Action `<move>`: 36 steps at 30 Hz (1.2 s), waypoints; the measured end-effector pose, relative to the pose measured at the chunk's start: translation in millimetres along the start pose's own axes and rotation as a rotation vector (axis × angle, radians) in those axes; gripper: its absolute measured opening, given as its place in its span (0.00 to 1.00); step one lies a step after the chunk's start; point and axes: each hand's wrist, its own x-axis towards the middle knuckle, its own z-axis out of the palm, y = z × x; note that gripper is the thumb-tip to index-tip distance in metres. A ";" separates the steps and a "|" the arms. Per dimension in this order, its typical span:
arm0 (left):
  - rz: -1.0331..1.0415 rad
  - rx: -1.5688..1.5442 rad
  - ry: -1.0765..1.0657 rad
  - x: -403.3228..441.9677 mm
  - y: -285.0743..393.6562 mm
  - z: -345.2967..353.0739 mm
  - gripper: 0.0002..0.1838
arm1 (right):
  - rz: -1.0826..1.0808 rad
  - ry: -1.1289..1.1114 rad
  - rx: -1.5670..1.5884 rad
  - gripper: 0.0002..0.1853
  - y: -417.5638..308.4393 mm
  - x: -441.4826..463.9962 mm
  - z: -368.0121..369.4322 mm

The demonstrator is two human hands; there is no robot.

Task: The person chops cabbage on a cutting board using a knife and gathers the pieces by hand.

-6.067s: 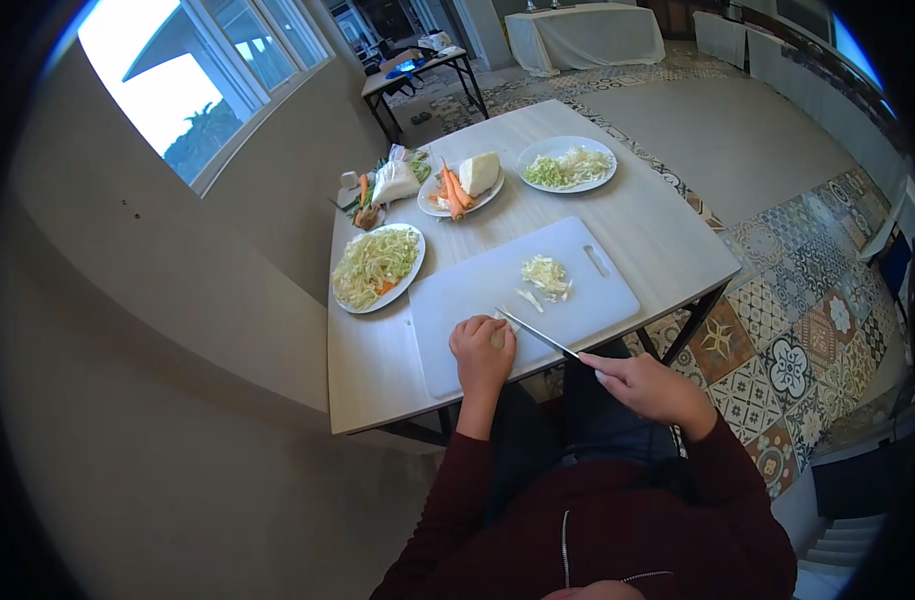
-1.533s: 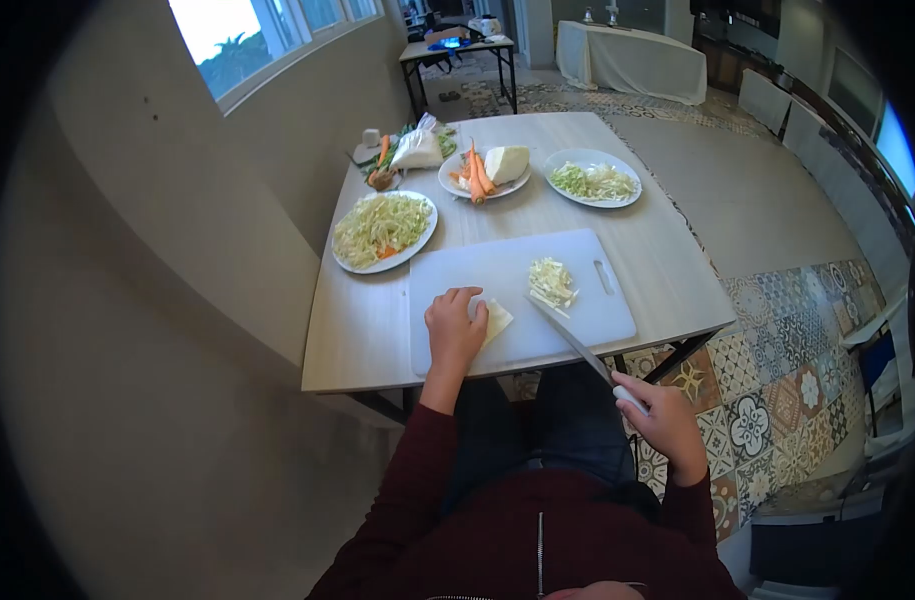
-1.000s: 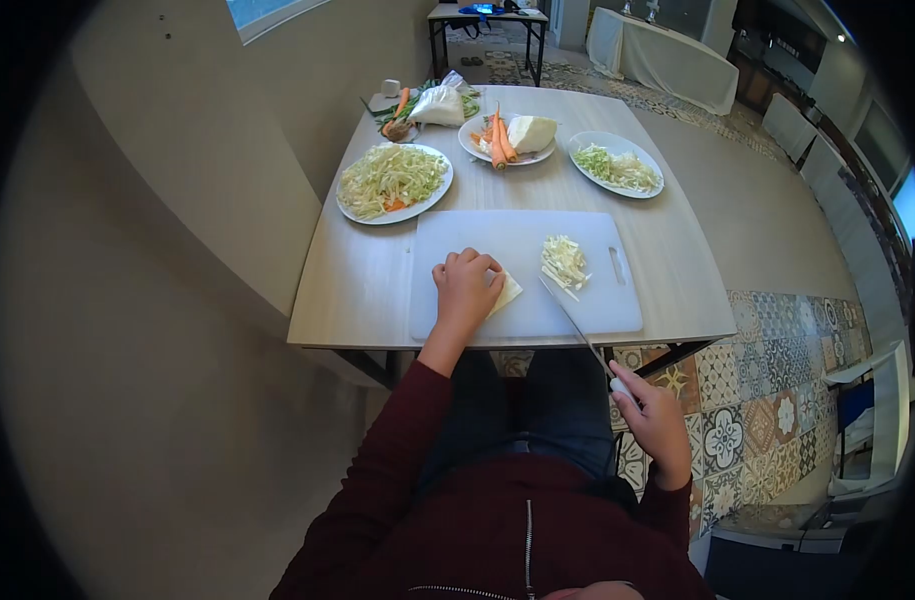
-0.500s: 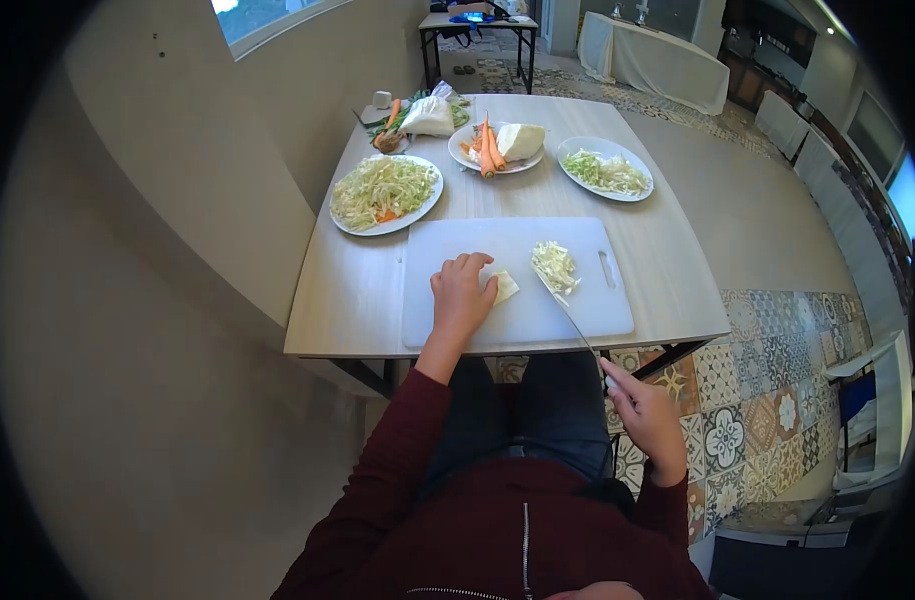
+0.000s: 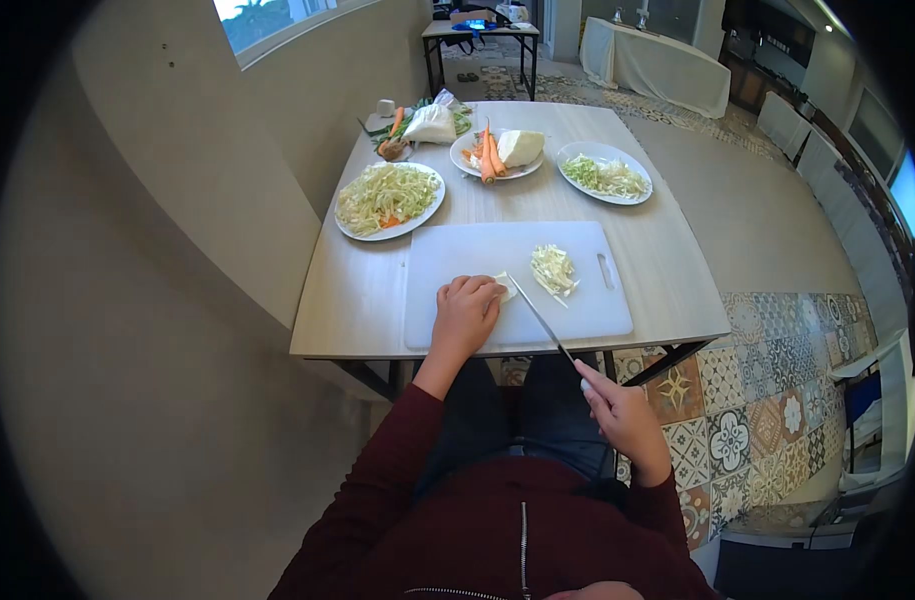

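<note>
My left hand (image 5: 467, 312) presses with curled fingers on a pale vegetable piece (image 5: 506, 285) on the white cutting board (image 5: 447, 250). My right hand (image 5: 619, 408) grips the handle of a knife (image 5: 542, 322). The blade slants up and left over the board, its tip beside the pale piece at my left fingertips. Right of the blade lies a small heap of cut pale strips (image 5: 553, 270). Most of the vegetable piece is hidden under my left fingers.
Behind the board on the table (image 5: 497, 208) are a plate of shredded vegetables (image 5: 387, 198), a plate with carrots (image 5: 489, 158) and a white chunk (image 5: 520, 148), a plate of green and white shreds (image 5: 605, 175), and a plastic bag (image 5: 430, 124). A wall stands left.
The knife and my right hand have moved left, from the heap of strips to the pale piece. My left fingers have drawn in over that piece, covering more of it.
</note>
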 end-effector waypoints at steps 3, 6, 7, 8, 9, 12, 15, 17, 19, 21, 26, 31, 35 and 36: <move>-0.008 -0.001 0.002 0.2 -0.3 1.6 0.08 | -0.005 -0.002 -0.008 0.21 -3.7 -2.0 -2.0; -0.014 -0.001 -0.012 0.7 2.4 0.4 0.08 | 0.001 -0.001 -0.021 0.21 -5.8 -3.6 -4.2; -0.014 -0.004 -0.009 0.7 2.7 0.4 0.08 | 0.013 -0.002 -0.019 0.21 -6.5 -4.0 -4.8; -0.015 -0.006 -0.006 0.3 2.8 0.2 0.08 | 0.025 -0.004 -0.018 0.21 -6.8 -4.1 -5.2; -0.013 -0.002 -0.006 -0.2 2.8 0.1 0.09 | 0.010 0.002 -0.012 0.21 -6.6 -4.4 -5.1; -0.010 0.007 -0.015 -0.5 2.0 -0.1 0.10 | -0.011 0.006 -0.009 0.21 -7.3 -5.3 -4.6; -0.013 0.010 -0.024 -0.6 1.3 1.1 0.10 | 0.005 -0.016 -0.038 0.20 -10.3 -5.9 -4.8; -0.007 0.016 -0.010 -0.4 1.2 1.5 0.11 | -0.003 -0.016 -0.041 0.21 -10.0 -6.1 -3.6; -0.020 0.028 -0.036 -1.1 -0.9 3.0 0.12 | -0.005 -0.020 -0.080 0.21 -15.3 -6.7 -4.5; -0.030 0.029 -0.056 -1.7 -2.4 4.5 0.13 | -0.009 -0.020 -0.098 0.21 -17.8 -7.8 -4.6; -0.029 0.017 -0.023 -1.2 0.3 3.7 0.11 | -0.083 0.019 -0.094 0.22 -12.1 -14.2 -1.7; -0.046 0.036 -0.067 -1.4 0.1 1.8 0.13 | -0.109 -0.003 -0.112 0.22 -12.6 -14.5 -5.9; -0.046 0.018 -0.064 -1.4 -1.7 3.4 0.13 | -0.053 -0.071 -0.082 0.22 -11.8 6.7 -7.7; -0.043 0.025 -0.056 -1.9 -1.7 3.8 0.13 | -0.058 -0.075 -0.082 0.22 -11.4 12.8 -6.9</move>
